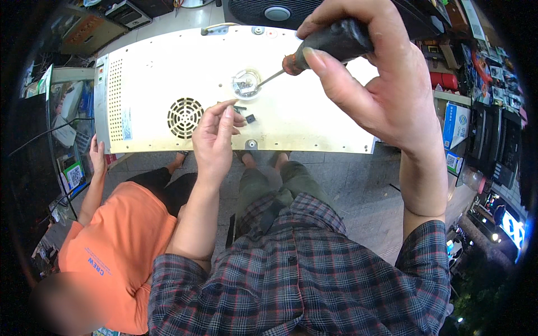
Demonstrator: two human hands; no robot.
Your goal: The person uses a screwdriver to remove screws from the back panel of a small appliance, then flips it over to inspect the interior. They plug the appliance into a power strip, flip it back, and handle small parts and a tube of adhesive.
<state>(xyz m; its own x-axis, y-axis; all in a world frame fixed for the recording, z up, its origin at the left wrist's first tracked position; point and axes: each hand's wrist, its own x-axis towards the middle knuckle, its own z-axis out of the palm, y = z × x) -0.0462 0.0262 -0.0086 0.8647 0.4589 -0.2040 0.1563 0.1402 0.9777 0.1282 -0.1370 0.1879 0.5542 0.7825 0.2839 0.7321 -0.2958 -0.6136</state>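
Note:
My right hand (381,84) is wrapped round the dark handle of a screwdriver (336,43). Its thin shaft slants down to the left, and the tip reaches into a small clear round dish (258,77) with small metal bits inside, which look like screws. Just below the dish, my left hand (214,131) has its fingers curled together near the panel. Whatever those fingers may hold is hidden. Beside their tips lies a small black square piece (250,119), with a thin dark piece (240,107) above it. Everything rests on a cream metal panel (314,123) that looks like a computer case side.
A round vent grille (185,118) is cut into the panel. At the left, a person in an orange shirt (120,241) has a hand (98,157) by the panel's corner. A black case (263,12) stands beyond the far edge. Cluttered shelves with boxes (455,126) line the right.

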